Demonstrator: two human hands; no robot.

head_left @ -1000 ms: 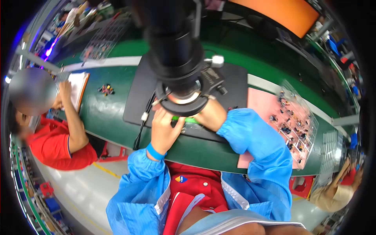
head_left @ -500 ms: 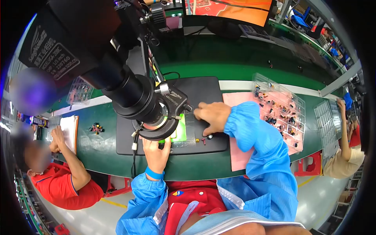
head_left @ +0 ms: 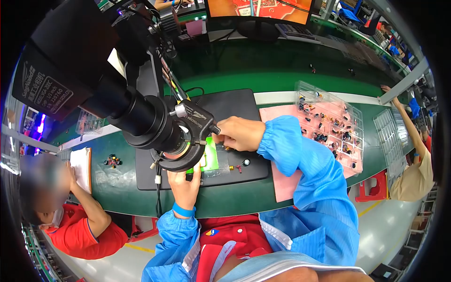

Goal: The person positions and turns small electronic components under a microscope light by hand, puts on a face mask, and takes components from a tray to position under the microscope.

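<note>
A microscope (head_left: pixel 157 124) on a stand leans over a black mat (head_left: pixel 225 175). Below its lens lies a bright green piece (head_left: pixel 211 157), partly hidden by the lens ring. My left hand (head_left: pixel 184 189) reaches under the ring from the near side, fingers bent around a small dark item (head_left: pixel 190 177) whose kind I cannot make out. Against the lens's right side, my right hand (head_left: pixel 240 133) has its fingers curled together; what they hold, if anything, is hidden. Small loose parts, including a round white-topped one (head_left: pixel 246 162), lie on the mat's right part.
At right, a clear compartment tray (head_left: pixel 329 127) of small wired parts rests on a pink sheet (head_left: pixel 284 183). A monitor (head_left: pixel 258 11) stands behind. On the left lie a small wired cluster (head_left: pixel 112 161) and a person's arm (head_left: pixel 91 199); another person's arm (head_left: pixel 406 117) is far right.
My right hand has moved left to the lens, and its spread fingers have curled in. My left hand stays under the lens, with a dark item now showing at its fingers.
</note>
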